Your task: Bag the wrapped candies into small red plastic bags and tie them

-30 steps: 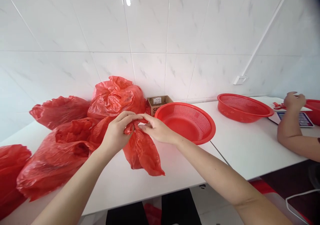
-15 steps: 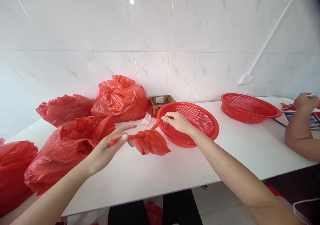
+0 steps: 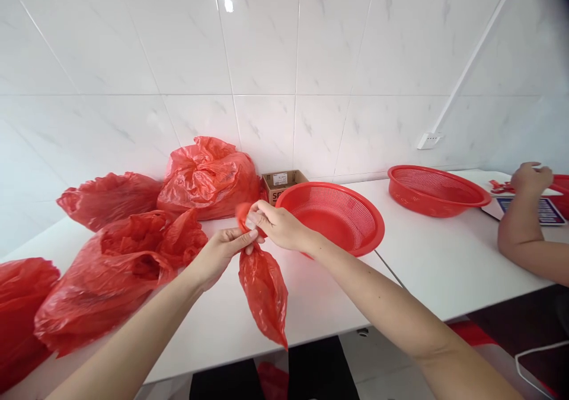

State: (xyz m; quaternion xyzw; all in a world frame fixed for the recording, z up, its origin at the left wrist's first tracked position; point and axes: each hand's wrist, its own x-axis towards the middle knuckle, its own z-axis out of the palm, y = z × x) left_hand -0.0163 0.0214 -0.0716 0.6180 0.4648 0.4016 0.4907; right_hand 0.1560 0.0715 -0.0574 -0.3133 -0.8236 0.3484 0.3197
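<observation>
Head view: the small red bag point(image 3: 264, 293) hangs from both hands over the front part of the white table point(image 3: 311, 299), its tip reaching the table's near edge in this view; whether it touches the tabletop I cannot tell. The left hand point(image 3: 222, 250) pinches the bag's neck between thumb and fingers, and the right hand point(image 3: 284, 228) grips the gathered plastic just above; that upper end is blurred, so whether it is knotted stays unclear.

The likeliest trouble is a slip: if the left thumb eases, the neck could untwist and the bag drop, perhaps over the edge. A hard tug by the right fingers could split the plastic, which looks thin. What the bag holds cannot be made out, so its weight is uncertain.

The right wrist lies across the near rim of the red basket point(image 3: 367, 228) in this view; a wide swing could nudge it. The left forearm passes close by the open red bag point(image 3: 89, 293), and a backward sweep might snag its loose mouth.
</observation>
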